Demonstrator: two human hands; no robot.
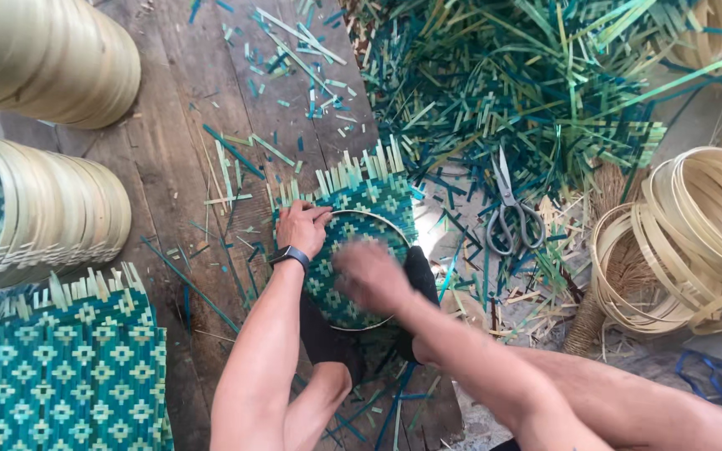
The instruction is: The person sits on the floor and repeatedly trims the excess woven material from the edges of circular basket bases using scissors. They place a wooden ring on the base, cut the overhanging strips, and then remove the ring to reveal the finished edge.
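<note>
Under both hands: teal-and-green woven bamboo mat with a thin round bamboo hoop pressed into it, lying flat on the plank floor between two black-socked feet, no long axis, loose strip ends fanning away from the fingers. Left hand is curled over the hoop's left rim, gripping it, and sits closer to the rim. Right hand hovers over the mat centre, motion-blurred, grip can't be told.
</note>
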